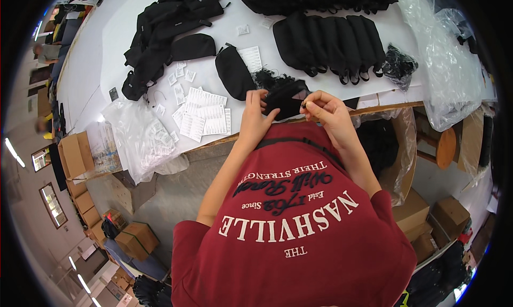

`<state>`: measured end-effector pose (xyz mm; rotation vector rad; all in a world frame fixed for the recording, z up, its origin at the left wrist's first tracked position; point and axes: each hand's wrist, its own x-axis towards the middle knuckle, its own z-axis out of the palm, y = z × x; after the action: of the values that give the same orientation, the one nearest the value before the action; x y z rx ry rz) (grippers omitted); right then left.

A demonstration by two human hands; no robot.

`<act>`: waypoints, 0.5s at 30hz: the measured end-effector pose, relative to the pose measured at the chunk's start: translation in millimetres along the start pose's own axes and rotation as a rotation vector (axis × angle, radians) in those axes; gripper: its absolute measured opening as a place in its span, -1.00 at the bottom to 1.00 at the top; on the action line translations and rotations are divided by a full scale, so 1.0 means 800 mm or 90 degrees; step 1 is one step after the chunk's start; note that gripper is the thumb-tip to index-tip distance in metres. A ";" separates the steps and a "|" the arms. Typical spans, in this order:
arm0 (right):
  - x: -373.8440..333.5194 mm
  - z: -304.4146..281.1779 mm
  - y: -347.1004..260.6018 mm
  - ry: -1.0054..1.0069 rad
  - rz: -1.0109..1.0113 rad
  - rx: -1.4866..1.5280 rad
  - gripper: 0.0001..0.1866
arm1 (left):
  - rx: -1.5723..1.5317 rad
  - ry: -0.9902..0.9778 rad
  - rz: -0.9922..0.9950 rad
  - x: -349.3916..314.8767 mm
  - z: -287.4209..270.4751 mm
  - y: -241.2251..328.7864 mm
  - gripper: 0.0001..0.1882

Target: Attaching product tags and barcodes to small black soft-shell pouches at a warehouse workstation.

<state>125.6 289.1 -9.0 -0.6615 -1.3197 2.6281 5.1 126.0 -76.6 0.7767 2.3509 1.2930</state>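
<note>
At the table's near edge my left hand (257,110) grips the left side of a black fabric pouch (287,97), its thumb along the near edge. To the pouch's right, my right hand (324,108) is closed in a pinch on a small dark piece, too small to name. A tangle of thin black cords (271,78) lies just beyond the pouch. Another black pouch (234,72) rests flat, up and left of my left hand. Printed white sheets of labels (206,113) are spread to the left of that hand.
A row of black pouches (328,45) lies at the far right, beside a clear bag of black cords (399,67). Plastic sheeting (449,77) drapes over the right edge. More black pouches (152,40) are heaped far left; a plastic bag of labels (144,141) hangs over the near edge.
</note>
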 end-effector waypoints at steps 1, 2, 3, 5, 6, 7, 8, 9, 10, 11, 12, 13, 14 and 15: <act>0.000 -0.002 0.000 -0.014 -0.001 -0.009 -0.88 | 0.000 -0.002 0.001 0.006 0.002 -0.005 -0.67; -0.001 -0.004 0.000 -0.028 -0.001 -0.018 -0.89 | 0.050 -0.029 0.091 0.012 0.005 -0.015 -0.67; -0.001 -0.004 0.000 -0.028 -0.003 -0.018 -0.89 | 0.101 -0.054 0.181 0.016 0.006 -0.020 -0.68; -0.002 -0.005 -0.002 -0.015 0.018 -0.027 -0.89 | 0.100 -0.098 0.166 0.017 0.010 -0.029 -0.68; -0.002 -0.006 -0.002 -0.013 0.016 -0.026 -0.89 | 0.098 -0.145 0.150 0.018 0.011 -0.029 -0.67; -0.003 -0.007 -0.002 -0.017 0.016 -0.034 -0.89 | 0.098 -0.146 0.152 0.021 0.011 -0.030 -0.67; -0.003 -0.009 -0.002 -0.021 0.016 -0.042 -0.89 | 0.091 -0.178 0.165 0.023 0.010 -0.031 -0.68; -0.004 -0.010 -0.003 -0.021 0.015 -0.042 -0.89 | 0.085 -0.208 0.177 0.024 0.010 -0.030 -0.68; -0.005 -0.011 -0.003 -0.032 0.024 -0.045 -0.90 | 0.085 -0.208 0.177 0.025 0.010 -0.029 -0.68; -0.006 -0.012 -0.003 -0.044 0.034 -0.049 -0.90 | 0.081 -0.209 0.179 0.025 0.010 -0.028 -0.70; -0.006 -0.013 -0.003 -0.043 0.033 -0.049 -0.90 | 0.078 -0.212 0.181 0.025 0.010 -0.026 -0.71; -0.006 -0.013 -0.003 -0.052 0.028 -0.082 -0.90 | 0.077 -0.212 0.182 0.025 0.010 -0.025 -0.71; -0.006 -0.014 -0.002 -0.060 0.022 -0.114 -0.90 | 0.109 -0.213 0.183 0.024 0.009 -0.023 -0.72; -0.007 -0.013 0.000 -0.059 0.022 -0.114 -0.90 | 0.140 -0.214 0.185 0.023 0.009 -0.021 -0.73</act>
<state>135.0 295.1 -13.0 -0.5959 -1.5987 2.6179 -10.8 134.6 -95.1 1.3318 2.1815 0.9205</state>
